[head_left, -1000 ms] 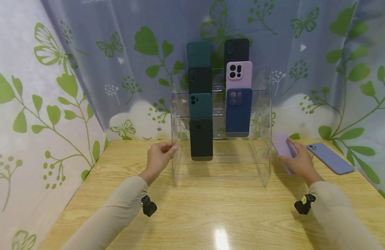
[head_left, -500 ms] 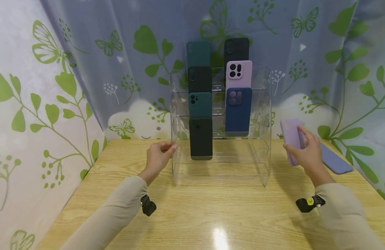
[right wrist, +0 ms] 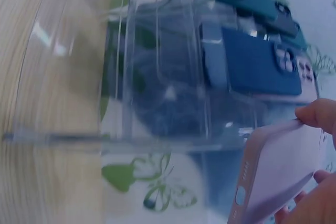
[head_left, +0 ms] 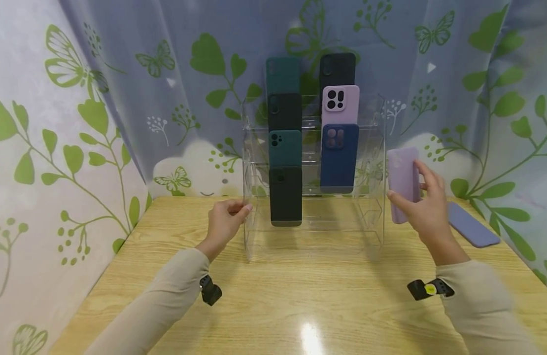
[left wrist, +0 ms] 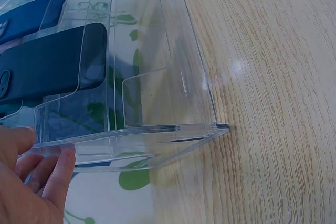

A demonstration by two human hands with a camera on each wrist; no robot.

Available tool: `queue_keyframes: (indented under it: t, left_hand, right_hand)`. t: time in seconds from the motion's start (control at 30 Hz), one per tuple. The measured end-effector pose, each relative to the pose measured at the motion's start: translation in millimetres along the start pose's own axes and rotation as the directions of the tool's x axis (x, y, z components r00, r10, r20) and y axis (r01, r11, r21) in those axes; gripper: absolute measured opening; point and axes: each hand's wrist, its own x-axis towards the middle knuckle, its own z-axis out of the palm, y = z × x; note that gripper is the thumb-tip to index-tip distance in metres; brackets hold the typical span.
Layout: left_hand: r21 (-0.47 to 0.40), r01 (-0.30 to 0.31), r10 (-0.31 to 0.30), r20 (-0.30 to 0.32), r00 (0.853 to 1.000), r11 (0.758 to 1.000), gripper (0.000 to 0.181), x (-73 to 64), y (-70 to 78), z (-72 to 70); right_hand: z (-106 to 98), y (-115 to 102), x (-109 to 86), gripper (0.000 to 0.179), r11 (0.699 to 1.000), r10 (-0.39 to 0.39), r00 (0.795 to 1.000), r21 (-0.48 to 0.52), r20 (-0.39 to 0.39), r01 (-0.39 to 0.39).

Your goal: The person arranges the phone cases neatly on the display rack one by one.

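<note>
A clear acrylic display stand (head_left: 331,240) stands on the table, holding phone cases in two columns. My left hand (head_left: 226,222) pinches the edge of its left side panel, thumb on one face and fingers on the other in the left wrist view. My right hand (head_left: 428,209) grips a lilac phone case (head_left: 402,180) by its long sides, upright beside the stand's right panel. In the right wrist view, the case (right wrist: 283,166) shows its side and a slot in its bottom edge. The right column's lowest case is dark blue (head_left: 339,162); the left column's is dark green-black (head_left: 286,199).
A blue-grey phone case (head_left: 475,227) lies on the wooden table (head_left: 273,305) behind my right hand. Above the blue case sit a pink case (head_left: 351,106) and a black one (head_left: 344,69). A printed curtain (head_left: 189,98) hangs behind.
My right hand has raised the lilac case off the table, first to the right and up, then back left towards the stand, turning it more upright. My left hand has stayed put.
</note>
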Motion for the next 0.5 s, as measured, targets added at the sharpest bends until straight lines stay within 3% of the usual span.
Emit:
queue_keyframes:
  t: [0.2,0.5]
  left_hand:
    - [0.007,-0.008,0.008,-0.003,1.000,1.000,0.029,1.3,-0.8,0.0]
    - [0.008,-0.005,0.005,-0.014,1.000,1.000,0.029,2.0,-2.8,0.9]
  right_hand:
    - [21,-21,-5.7,0.085,0.997,-0.017,1.000,0.080,-0.027,0.019]
    - [56,-38,-9.2,0.089,0.984,-0.017,1.000,0.179,0.005,0.016]
